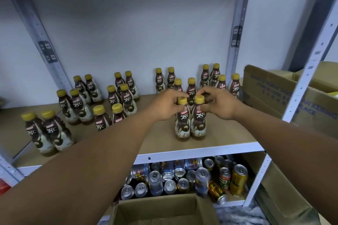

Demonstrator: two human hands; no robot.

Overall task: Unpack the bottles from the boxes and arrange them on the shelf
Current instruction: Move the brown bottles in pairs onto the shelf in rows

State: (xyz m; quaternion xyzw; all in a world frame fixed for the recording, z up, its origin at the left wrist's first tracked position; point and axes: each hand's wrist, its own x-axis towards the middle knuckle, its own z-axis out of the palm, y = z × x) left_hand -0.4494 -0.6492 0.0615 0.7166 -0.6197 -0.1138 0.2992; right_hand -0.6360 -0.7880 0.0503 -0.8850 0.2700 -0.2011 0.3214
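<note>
Two brown coffee bottles with yellow caps stand side by side near the front of the wooden shelf (215,139). My left hand (167,105) grips the neck of the left bottle (182,124). My right hand (217,103) grips the neck of the right bottle (199,124). Both bottles stand upright with their bases on the shelf. Several more of the same bottles stand in pairs behind them (191,87) and across the left half of the shelf (117,100).
An open cardboard box (164,210) sits below at the bottom edge. Many drink cans (182,177) fill the lower shelf. A large brown carton (270,97) lies to the right beyond the white shelf upright (309,71).
</note>
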